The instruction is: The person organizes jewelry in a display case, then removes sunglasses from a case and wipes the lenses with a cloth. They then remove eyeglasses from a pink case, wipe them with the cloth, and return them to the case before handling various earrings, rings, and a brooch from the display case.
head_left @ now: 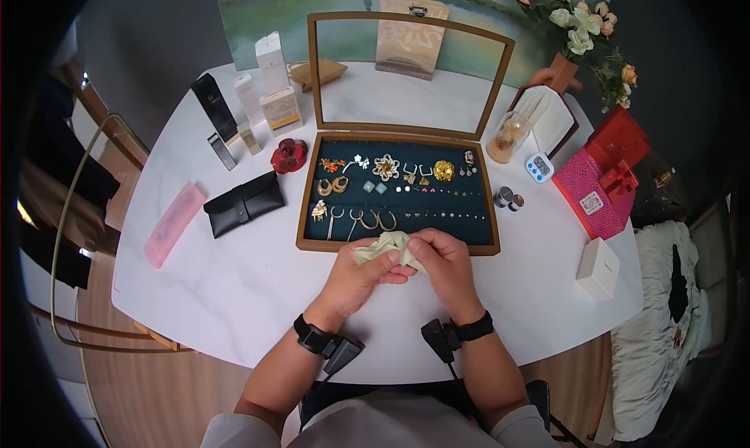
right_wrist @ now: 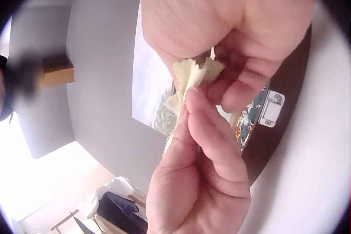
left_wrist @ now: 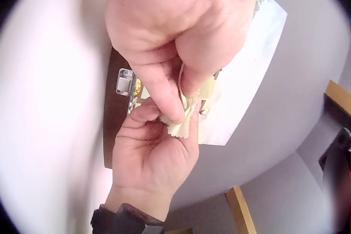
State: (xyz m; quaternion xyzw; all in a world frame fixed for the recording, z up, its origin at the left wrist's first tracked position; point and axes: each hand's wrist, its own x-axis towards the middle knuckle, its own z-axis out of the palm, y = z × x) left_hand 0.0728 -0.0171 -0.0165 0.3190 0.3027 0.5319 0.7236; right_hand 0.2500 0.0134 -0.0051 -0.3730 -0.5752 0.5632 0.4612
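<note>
A pale yellow-green cloth [head_left: 384, 249] with a zigzag-cut edge is bunched between both hands, just over the front edge of the open jewelry display case [head_left: 398, 249]. My left hand [head_left: 351, 280] pinches the cloth between thumb and fingers. From the other side, my right hand [head_left: 447, 264] grips it too. In the left wrist view the cloth [left_wrist: 182, 127] is folded tightly where the fingertips meet. In the right wrist view a fold of the cloth [right_wrist: 191, 75] stands out above the fingertips. I cannot tell whether the cloth wraps a small thing.
Rows of brooches [head_left: 386, 167] and earrings [head_left: 337, 185] lie on dark fabric under the raised glass lid [head_left: 312, 73]. To the left are a black pouch [head_left: 244, 204] and a pink case [head_left: 173, 225]. A timer [head_left: 539, 167], red gift bag [head_left: 598, 186] and white box [head_left: 598, 268] stand right.
</note>
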